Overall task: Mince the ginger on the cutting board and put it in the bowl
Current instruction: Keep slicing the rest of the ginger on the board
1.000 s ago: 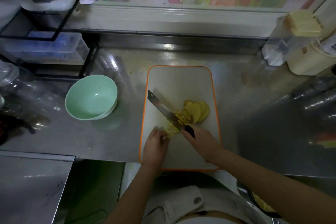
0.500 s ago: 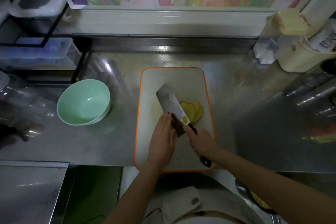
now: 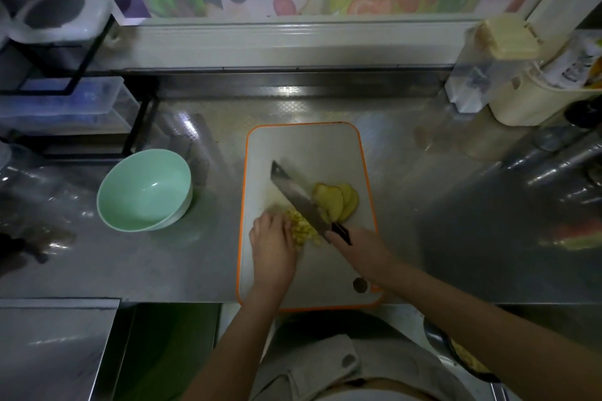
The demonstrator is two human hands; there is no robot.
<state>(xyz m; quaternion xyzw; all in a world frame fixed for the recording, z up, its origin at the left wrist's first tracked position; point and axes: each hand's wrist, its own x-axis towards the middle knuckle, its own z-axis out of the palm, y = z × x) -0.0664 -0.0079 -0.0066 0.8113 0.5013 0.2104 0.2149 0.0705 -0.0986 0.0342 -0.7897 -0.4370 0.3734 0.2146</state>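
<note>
Head view. Knife position differs from half a second ago: the blade then lay with its broad side up and the left hand against it; the blade now stands edge-down, running diagonally across the cutting board. The left hand has moved off the blade to the chopped ginger, which was hidden before and now shows as a loose yellow pile.

Containers: the green bowl stands upright on the tabletop, left of the cutting board and apart from it, with nothing visible inside. Clear storage boxes sit in a black rack at rear left; their contents cannot be made out.

Task item location: all ginger is on the cutting board. The chopped ginger lies just left of the blade, touching it. The ginger slices, overlapping one another, lie just right of the blade.

Grip, left hand: fingers bent down over the near-left side of the chopped ginger, holding the pile in place.

Grip, right hand: closed tightly around the black knife handle, close behind the blade.
</note>
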